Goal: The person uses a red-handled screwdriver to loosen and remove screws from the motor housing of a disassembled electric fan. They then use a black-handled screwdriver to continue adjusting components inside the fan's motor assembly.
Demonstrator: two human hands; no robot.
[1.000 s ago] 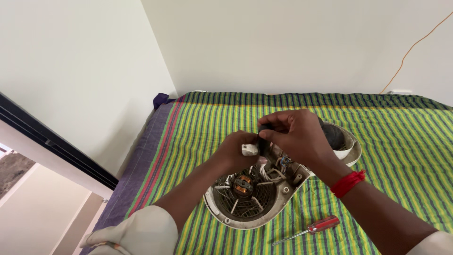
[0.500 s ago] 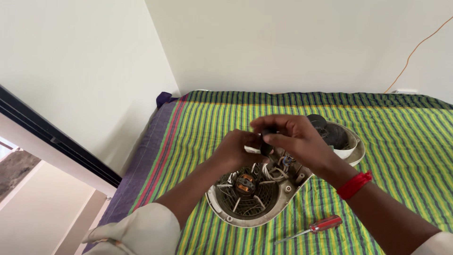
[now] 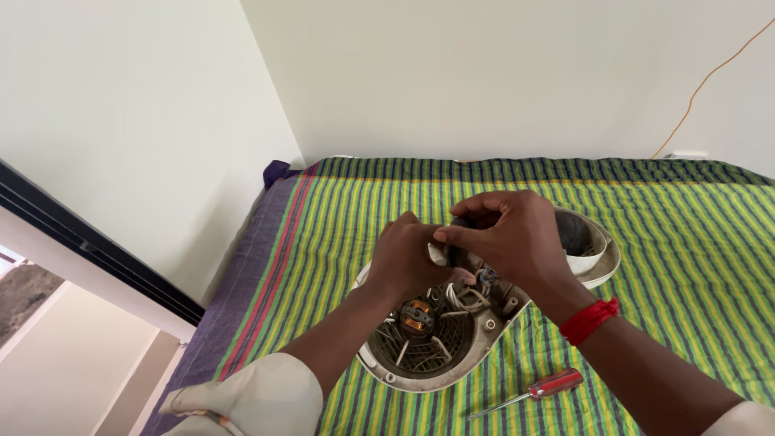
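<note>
White plastic, round, opened appliance housing (image 3: 420, 367) lies on the green-and-yellow striped bed cover (image 3: 339, 210), directly below my hands. Its copper-wound motor (image 3: 417, 315) and loose white wires (image 3: 462, 300) are exposed.

Change noted: compared with a second ago, both hands have drawn closer together over the upper part of the housing, and the small white piece then visible between them is now covered. I judge the work has moved from reaching to fine handling of an inner part.

My left hand (image 3: 408, 258) has its grip clenched on something at the wiring; what exactly, I cannot tell. My right hand (image 3: 508, 238) pinches a small dark part (image 3: 458, 250).

Orientation: the housing's long axis runs from near-left to far-right, open face upward, towards the separate white cover shell (image 3: 593, 258). A red-handled screwdriver (image 3: 533, 391) lies near, just beside the housing, untouched.
</note>
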